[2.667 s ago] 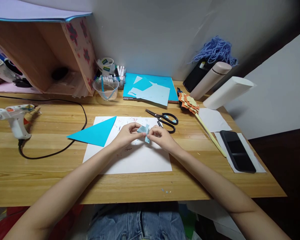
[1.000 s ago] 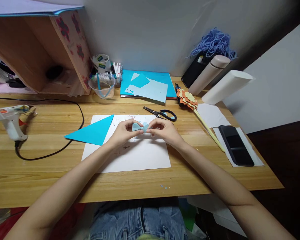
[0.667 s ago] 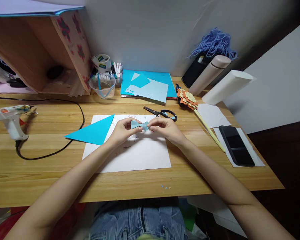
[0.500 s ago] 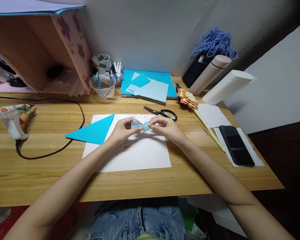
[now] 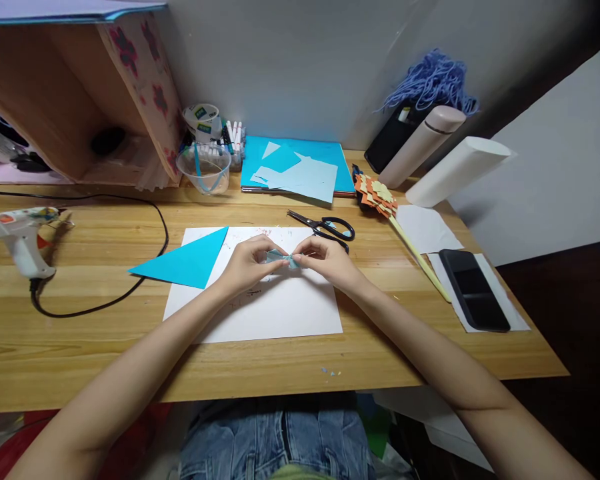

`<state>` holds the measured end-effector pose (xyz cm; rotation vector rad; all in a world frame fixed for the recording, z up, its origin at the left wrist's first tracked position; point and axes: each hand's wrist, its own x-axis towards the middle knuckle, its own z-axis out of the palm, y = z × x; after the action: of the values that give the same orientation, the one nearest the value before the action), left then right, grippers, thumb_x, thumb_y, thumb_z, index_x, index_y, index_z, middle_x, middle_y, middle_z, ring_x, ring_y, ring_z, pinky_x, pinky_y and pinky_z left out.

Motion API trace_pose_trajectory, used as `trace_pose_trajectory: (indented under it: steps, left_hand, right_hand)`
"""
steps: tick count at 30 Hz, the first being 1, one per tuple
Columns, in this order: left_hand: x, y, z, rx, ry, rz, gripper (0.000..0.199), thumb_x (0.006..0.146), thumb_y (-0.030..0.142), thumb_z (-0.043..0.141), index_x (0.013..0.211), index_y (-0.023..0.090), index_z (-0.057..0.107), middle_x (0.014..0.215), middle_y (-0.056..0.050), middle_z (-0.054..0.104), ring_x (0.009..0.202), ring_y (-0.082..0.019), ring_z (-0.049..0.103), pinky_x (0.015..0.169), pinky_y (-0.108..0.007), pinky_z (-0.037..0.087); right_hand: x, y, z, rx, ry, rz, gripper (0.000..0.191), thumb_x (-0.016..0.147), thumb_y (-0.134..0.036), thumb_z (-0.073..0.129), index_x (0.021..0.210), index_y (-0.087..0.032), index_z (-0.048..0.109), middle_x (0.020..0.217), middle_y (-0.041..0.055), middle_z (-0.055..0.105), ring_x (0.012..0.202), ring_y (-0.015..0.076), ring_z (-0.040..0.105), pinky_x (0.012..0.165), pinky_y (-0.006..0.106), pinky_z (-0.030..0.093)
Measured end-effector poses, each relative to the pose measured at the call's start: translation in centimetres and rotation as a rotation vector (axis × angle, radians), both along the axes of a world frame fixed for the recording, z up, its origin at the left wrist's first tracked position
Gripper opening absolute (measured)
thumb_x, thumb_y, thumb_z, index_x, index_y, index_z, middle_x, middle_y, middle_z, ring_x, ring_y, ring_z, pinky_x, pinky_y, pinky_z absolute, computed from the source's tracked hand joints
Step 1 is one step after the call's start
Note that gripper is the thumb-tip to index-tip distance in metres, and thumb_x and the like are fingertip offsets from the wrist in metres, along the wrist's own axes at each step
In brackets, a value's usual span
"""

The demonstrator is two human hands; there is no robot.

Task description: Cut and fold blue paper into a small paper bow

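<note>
A small light blue paper piece (image 5: pixel 293 263) is pinched between both hands, over a white sheet (image 5: pixel 280 313) with dark marks on it. My left hand (image 5: pixel 251 262) grips its left part between thumb and fingers. On the other side, my right hand (image 5: pixel 324 259) holds the right part in a thumb-and-finger pinch. Fingers cover much of the paper, so its exact shape is hidden. Just beyond my right hand lie black-handled scissors (image 5: pixel 330 228). A bright blue paper triangle (image 5: pixel 190 261) overlaps the sheet's left edge.
A white glue gun (image 5: pixel 24 243) with a black cord stands at left. Behind are a clear plastic cup (image 5: pixel 207 175), tape rolls (image 5: pixel 201 123) and paper scraps (image 5: pixel 300 179). To the right are a paper flower (image 5: pixel 375 195), a phone (image 5: pixel 473 290) and a bottle (image 5: pixel 423 147).
My right fingers have closed over the right part of the light blue paper, and the hands are nearer each other. Less of the paper shows now.
</note>
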<state>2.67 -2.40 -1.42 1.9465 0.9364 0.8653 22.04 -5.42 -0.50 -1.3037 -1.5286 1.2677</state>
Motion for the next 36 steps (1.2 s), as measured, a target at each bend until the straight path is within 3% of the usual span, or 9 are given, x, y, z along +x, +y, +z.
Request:
trace_pose_trajectory:
  steps: [5, 13, 24, 36]
  left_hand:
    - [0.1, -0.1, -0.3, 0.022, -0.032, -0.005, 0.015, 0.073, 0.032, 0.067, 0.08, 0.019, 0.068, 0.08, -0.004, 0.064, 0.073, -0.013, 0.056, 0.059, -0.024, 0.041]
    - [0.4, -0.7, 0.0, 0.086, 0.001, -0.019, 0.017, 0.075, 0.036, 0.065, 0.08, 0.02, 0.068, 0.077, -0.003, 0.064, 0.065, -0.011, 0.052, 0.057, -0.024, 0.04]
    - [0.6, -1.0, 0.1, 0.146, 0.028, -0.043, 0.012, 0.075, 0.03, 0.065, 0.078, 0.019, 0.067, 0.076, -0.003, 0.065, 0.069, -0.013, 0.053, 0.062, -0.025, 0.04]
    - [0.8, -1.3, -0.1, -0.103, -0.009, 0.012, 0.019, 0.074, 0.035, 0.064, 0.083, 0.018, 0.067, 0.08, -0.004, 0.068, 0.065, -0.011, 0.056, 0.056, -0.023, 0.041]
  right_hand:
    - [-0.1, -0.1, 0.0, 0.017, -0.07, -0.026, 0.013, 0.071, -0.029, 0.066, 0.07, -0.017, 0.063, 0.083, 0.0046, 0.064, 0.078, 0.0153, 0.059, 0.074, 0.031, 0.047]
    - [-0.2, -0.3, 0.0, 0.055, -0.157, -0.061, 0.004, 0.065, -0.022, 0.066, 0.065, -0.018, 0.067, 0.096, 0.0075, 0.059, 0.092, 0.0184, 0.057, 0.081, 0.034, 0.047]
    - [-0.5, -0.5, 0.2, -0.017, -0.181, -0.081, 0.004, 0.062, -0.017, 0.064, 0.058, -0.017, 0.064, 0.093, 0.0074, 0.058, 0.089, 0.019, 0.057, 0.079, 0.034, 0.046]
    - [0.3, 0.0, 0.0, 0.064, -0.21, -0.017, 0.004, 0.067, -0.022, 0.066, 0.066, -0.02, 0.07, 0.094, 0.0059, 0.061, 0.091, 0.0187, 0.058, 0.087, 0.036, 0.042]
